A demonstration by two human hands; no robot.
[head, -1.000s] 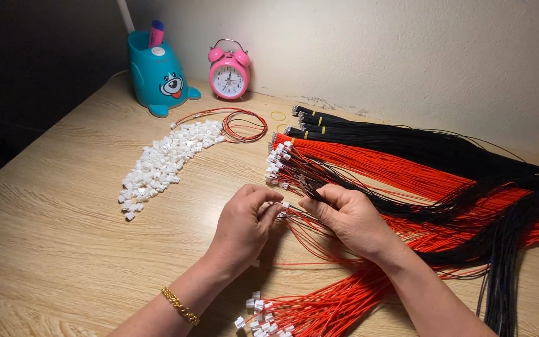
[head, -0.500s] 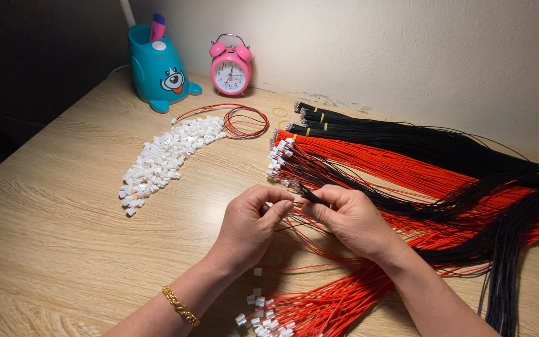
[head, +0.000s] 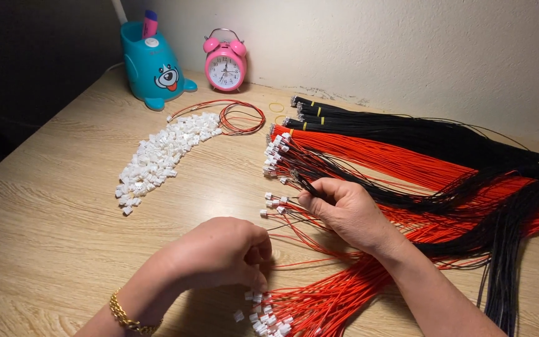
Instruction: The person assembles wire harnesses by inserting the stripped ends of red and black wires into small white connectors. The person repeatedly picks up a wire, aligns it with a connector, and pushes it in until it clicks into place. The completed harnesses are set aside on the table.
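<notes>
- Head view: your left hand (head: 219, 253) is curled nearly shut, knuckles up, fingertips on the white-tipped ends of the finished red wires (head: 319, 306) at the table's near edge; whether it grips one, you cannot tell.
- Your right hand (head: 350, 212) pinches a thin black wire (head: 304, 182) between thumb and forefinger, mid-table, touching the fanned red and black wire bundle (head: 419, 156).
- A heap of small white plastic connectors (head: 157, 156) lies toward the left edge on the pale wood-grain table (head: 45, 237).
</notes>
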